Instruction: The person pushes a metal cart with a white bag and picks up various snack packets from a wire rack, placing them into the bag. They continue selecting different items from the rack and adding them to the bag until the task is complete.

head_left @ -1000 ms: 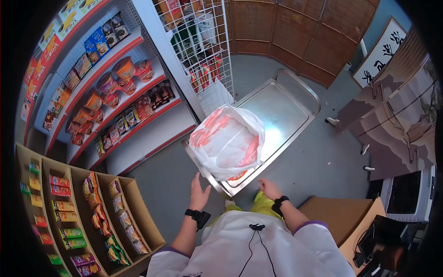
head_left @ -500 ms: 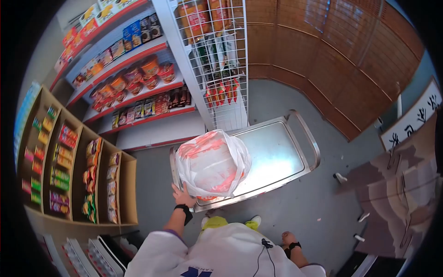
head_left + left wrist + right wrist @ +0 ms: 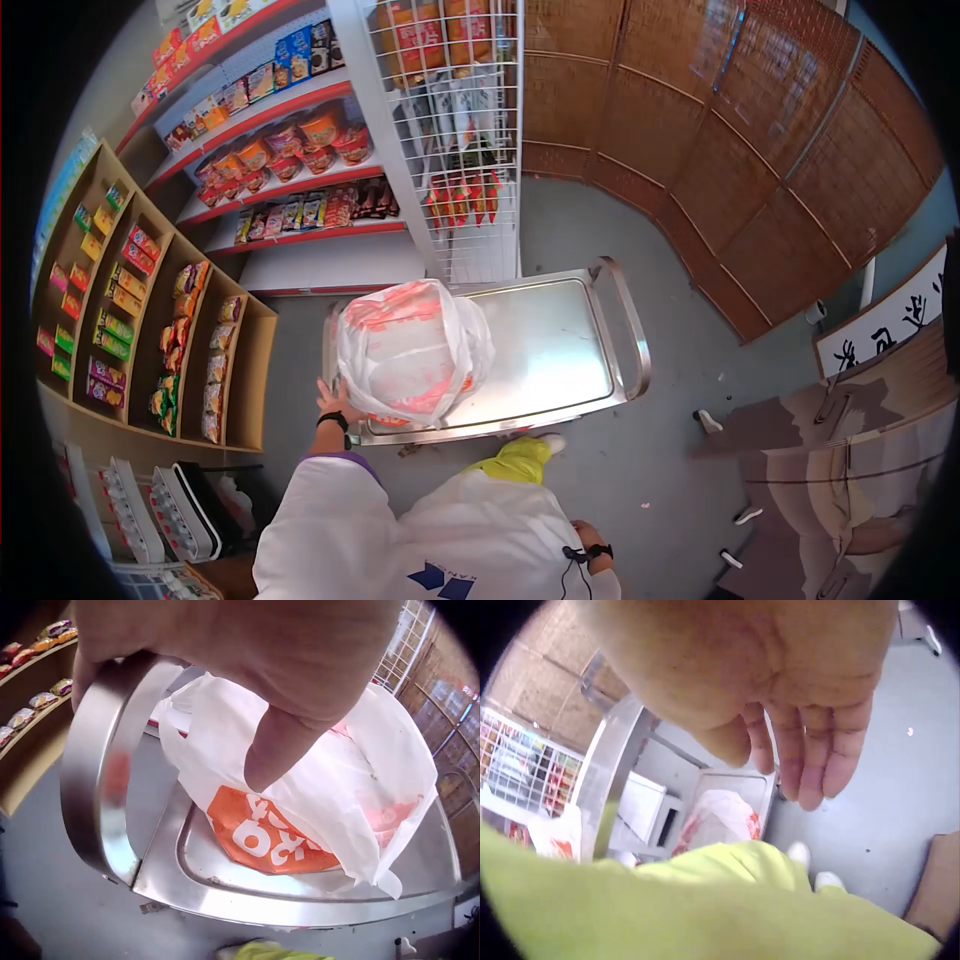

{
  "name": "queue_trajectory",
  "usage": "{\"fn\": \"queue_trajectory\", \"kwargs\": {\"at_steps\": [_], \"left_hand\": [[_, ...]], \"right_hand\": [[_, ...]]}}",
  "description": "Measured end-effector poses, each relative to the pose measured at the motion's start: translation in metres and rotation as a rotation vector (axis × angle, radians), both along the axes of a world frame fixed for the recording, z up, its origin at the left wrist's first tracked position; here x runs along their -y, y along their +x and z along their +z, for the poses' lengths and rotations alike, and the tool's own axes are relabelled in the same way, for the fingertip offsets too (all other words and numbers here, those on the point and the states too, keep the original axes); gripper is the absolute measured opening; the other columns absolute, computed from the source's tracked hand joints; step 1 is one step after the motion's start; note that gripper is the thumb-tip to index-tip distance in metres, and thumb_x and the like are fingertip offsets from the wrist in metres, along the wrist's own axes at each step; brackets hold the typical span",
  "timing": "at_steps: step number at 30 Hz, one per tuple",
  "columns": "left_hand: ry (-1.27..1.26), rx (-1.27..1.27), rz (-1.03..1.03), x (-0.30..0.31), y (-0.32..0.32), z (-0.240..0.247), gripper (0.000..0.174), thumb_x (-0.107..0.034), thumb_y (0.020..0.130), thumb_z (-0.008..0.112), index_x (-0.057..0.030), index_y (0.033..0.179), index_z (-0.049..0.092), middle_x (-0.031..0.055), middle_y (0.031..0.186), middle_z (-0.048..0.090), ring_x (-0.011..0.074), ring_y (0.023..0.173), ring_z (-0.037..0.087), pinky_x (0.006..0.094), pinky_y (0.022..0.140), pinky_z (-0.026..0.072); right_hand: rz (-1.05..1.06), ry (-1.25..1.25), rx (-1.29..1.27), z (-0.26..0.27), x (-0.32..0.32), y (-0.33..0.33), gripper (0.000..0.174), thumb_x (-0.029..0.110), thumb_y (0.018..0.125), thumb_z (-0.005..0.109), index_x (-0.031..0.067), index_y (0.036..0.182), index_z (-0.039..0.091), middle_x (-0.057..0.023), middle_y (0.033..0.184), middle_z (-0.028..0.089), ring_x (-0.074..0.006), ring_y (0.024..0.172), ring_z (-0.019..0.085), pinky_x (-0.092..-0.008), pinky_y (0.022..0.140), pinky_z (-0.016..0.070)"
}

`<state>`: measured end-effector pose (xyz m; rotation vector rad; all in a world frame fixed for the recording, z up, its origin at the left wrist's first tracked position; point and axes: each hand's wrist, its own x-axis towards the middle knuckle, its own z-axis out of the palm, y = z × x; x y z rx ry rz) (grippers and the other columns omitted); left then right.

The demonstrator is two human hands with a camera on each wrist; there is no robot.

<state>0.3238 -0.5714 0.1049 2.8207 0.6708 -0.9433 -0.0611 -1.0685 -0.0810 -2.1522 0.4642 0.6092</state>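
A white plastic bag with red-orange print (image 3: 410, 350) sits on the left end of a metal cart (image 3: 545, 340). My left hand (image 3: 338, 403) is at the cart's left end beside the bag. In the left wrist view, the hand (image 3: 247, 667) rests over the top of the curved metal handle (image 3: 94, 772), its thumb extended in front of the bag (image 3: 300, 802); the other fingertips are mostly hidden. My right hand (image 3: 590, 537) hangs low beside the white top; the right wrist view shows that hand (image 3: 780, 697) holding nothing, its fingers loosely extended.
Snack shelves (image 3: 300, 235) and a wire rack (image 3: 465, 150) stand behind the cart. A cardboard-coloured shelf (image 3: 255, 385) is at the left, a brown folding screen (image 3: 690, 140) at the back right. A patterned cloth hanging (image 3: 850, 480) stands at the right.
The head view has turned. My left hand has moved from in front of the cart to its left handle. My right hand has moved away from the cart, down to my side.
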Motion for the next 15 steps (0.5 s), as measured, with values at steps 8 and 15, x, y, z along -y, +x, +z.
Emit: {"fn": "queue_trajectory", "kwargs": {"at_steps": [8,15], "left_hand": [[0.314,-0.01,0.088,0.044,0.028,0.023,0.089,-0.028,0.072,0.069,-0.0284,0.147,0.022,0.0123,0.155,0.002,0.0325,0.142,0.009,0.0631,0.104,0.0214],[-0.38,1.045,-0.081,0.248,0.103,-0.056,0.045,-0.006,0.076,0.058,-0.002,0.12,0.05,0.0185,0.109,0.058,0.0332,0.105,0.055,0.043,0.095,0.0399]], "right_hand": [[-0.657,0.198,-0.309,0.015,0.156,0.014,0.025,0.023,0.089,0.056,0.0021,0.102,0.061,-0.0115,0.079,0.067,-0.0173,0.062,0.065,-0.0285,0.055,0.0517],[-0.472,0.044,-0.232,0.063,0.318,0.103,0.024,0.023,0.092,0.054,0.0008,0.1,0.058,-0.0101,0.076,0.065,-0.0165,0.061,0.063,-0.0277,0.053,0.0498]]}}
